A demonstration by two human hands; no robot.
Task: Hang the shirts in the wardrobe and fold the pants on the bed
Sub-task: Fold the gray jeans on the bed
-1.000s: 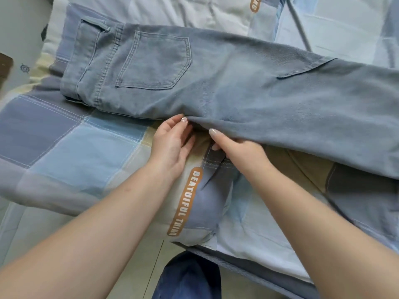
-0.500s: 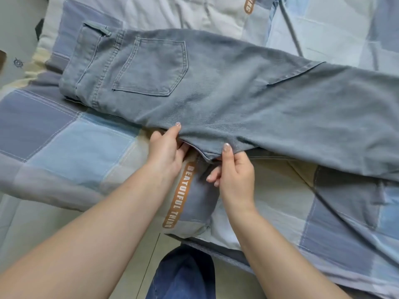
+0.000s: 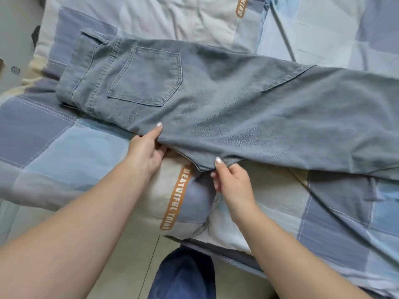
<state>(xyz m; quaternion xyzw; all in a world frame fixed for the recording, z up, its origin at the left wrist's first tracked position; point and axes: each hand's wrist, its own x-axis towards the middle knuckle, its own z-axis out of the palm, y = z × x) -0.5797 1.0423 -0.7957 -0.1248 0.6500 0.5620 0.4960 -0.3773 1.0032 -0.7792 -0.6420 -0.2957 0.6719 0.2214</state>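
- Head view, count: two bare hands, one pair of jeans, one bed with a patchwork cover, one dark blue trouser leg at the lower edge of frame.
- Left hand point(image 3: 145, 150): thumb lies on top of the denim with its painted nail showing; the other fingers are curled beneath the near edge of the cloth, so the hand pinches the edge. Fingers closed narrow on the fabric; their tips are hidden under it.
- Right hand point(image 3: 232, 180): thumb tip presses on top of the pointed crotch corner of the denim, remaining fingers folded beneath and partly hidden. It pinches that corner; grip narrow.
- The two hands are near each other along the same near edge, left hand toward the waistband side, right hand at the lowest point of the edge.
- Jeans point(image 3: 226, 108): light grey-blue, lying flat across the bed, folded lengthwise so one back pocket point(image 3: 146, 78) faces up. Waistband at the left, legs running off frame at the right.
- Between the hands the near edge is lifted slightly off the cover.
- Bed cover point(image 3: 54, 145): squares of blue, grey, pale blue and cream; an orange strip printed "BEATUIFUL THING" point(image 3: 176, 197) lies just below the hands. A second orange strip shows at the top of the frame.
- Dark blue trouser leg point(image 3: 183, 275): bottom centre, over a pale tiled floor point(image 3: 138, 255), beside the bed edge.
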